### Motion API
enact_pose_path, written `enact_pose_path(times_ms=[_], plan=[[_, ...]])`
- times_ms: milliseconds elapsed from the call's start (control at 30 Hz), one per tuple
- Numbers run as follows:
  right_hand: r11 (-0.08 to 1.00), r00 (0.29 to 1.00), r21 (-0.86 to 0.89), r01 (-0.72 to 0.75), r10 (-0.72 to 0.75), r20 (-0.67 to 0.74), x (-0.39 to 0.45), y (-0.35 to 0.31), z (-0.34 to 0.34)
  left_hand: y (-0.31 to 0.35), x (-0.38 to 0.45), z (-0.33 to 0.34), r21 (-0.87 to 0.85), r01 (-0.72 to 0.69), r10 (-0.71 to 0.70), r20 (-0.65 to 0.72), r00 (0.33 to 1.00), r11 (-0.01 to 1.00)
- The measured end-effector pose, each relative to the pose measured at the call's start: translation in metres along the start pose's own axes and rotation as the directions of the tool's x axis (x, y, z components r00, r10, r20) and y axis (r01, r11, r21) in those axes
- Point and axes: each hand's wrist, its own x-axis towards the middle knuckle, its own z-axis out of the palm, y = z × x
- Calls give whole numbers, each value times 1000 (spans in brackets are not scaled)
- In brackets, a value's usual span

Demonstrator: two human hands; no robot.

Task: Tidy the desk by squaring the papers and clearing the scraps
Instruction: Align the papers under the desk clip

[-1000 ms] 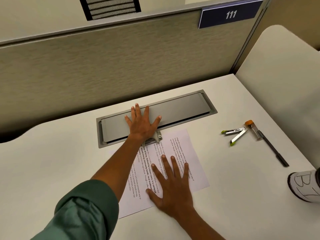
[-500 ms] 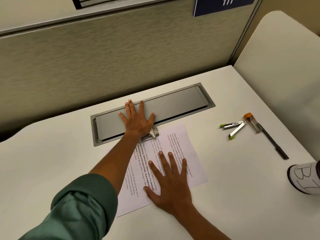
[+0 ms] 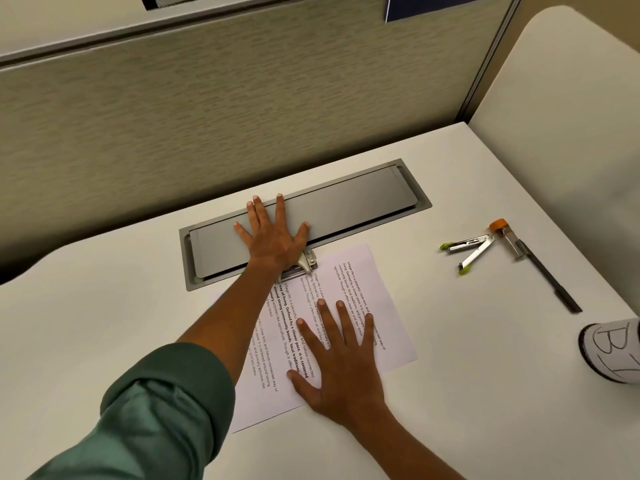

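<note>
Office cubicle: fabric partition (image 3: 207, 109) with numbered blue plate (image 3: 440, 5), white desk (image 3: 86, 323) with grey cable hatch (image 3: 346, 206), printed papers (image 3: 363, 282), stapler (image 3: 467, 249), pen (image 3: 550, 282).

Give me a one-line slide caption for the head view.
Left hand flat on the desk's grey cover, right hand flat on the papers; stapler lies aside.
</note>
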Motion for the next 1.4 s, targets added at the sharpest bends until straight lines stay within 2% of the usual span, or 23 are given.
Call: enact_pose_path(times_ms=[600, 900, 1400], plan=[[1000, 1000, -6, 4, -4, 12, -1, -1, -2, -1, -1, -3, 1, -16, 16, 22, 1000, 1000], [1000, 1000, -14, 16, -16, -22, 0, 1, 3, 0, 5, 4, 92, -4, 4, -1, 1000, 996], [1000, 1000, -1, 7, -7, -17, 1, 1, 3, -1, 6, 4, 97, -4, 3, 4, 1000, 995]])
